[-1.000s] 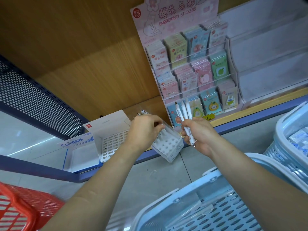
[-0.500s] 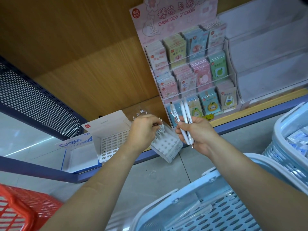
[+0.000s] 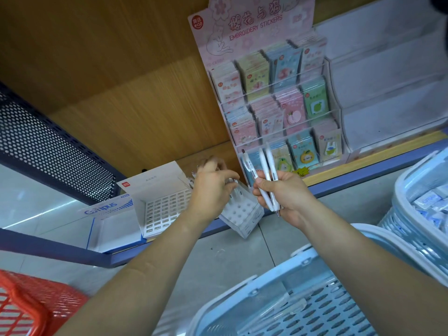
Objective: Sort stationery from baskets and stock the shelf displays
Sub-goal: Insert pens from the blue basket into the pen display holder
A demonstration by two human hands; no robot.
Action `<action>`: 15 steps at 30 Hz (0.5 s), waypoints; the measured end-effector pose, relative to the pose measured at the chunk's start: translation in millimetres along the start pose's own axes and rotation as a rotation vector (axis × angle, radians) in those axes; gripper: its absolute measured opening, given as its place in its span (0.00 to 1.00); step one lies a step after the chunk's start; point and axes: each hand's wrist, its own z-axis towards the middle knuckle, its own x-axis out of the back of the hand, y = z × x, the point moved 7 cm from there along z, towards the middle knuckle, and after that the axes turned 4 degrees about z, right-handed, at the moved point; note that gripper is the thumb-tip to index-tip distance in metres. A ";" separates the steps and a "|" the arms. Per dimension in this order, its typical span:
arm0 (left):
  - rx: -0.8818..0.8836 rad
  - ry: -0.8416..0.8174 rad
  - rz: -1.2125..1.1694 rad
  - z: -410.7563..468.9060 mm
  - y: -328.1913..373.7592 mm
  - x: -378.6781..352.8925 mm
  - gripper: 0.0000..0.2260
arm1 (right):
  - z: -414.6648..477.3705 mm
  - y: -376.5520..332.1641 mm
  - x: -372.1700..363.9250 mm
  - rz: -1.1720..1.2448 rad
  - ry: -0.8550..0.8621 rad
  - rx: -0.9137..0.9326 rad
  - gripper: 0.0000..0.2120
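**Pens held beside a tilted holder at the shelf edge**

Three white pens (image 3: 270, 163) were gripped in the right hand (image 3: 291, 200), with fingers and thumb curled round the barrels. Their upper ends were fanned out in front of the embroidery sticker display (image 3: 274, 98). The white pen holder (image 3: 242, 212), dotted with holes, was held tilted at the front edge of the shelf (image 3: 363, 177) by the left hand (image 3: 212, 190), whose fingers were curled over its top. Whether a pen was also pinched there could not be told. Just left of the holder, a white grid-fronted box (image 3: 167, 204) and a Campus box (image 3: 109, 210) were seen on the shelf. A pale blue basket (image 3: 339, 304) was seen below the arms, a second basket (image 3: 412, 173) at the right and a red basket (image 3: 36, 301) at lower left.
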 end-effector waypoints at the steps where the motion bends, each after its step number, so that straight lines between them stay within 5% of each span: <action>1: 0.036 -0.004 -0.016 1.8 -2.3 -0.1 0.07 | -0.2 -0.2 0.0 -0.005 0.001 0.000 0.05; 10: 0.212 -0.223 -0.083 9.2 -10.6 -3.3 0.16 | -3.4 0.8 -7.6 0.024 -0.083 -0.046 0.04; 15: 0.450 -0.188 -0.824 7.3 -6.1 13.4 0.08 | -4.9 1.6 -14.8 0.044 -0.181 -0.077 0.05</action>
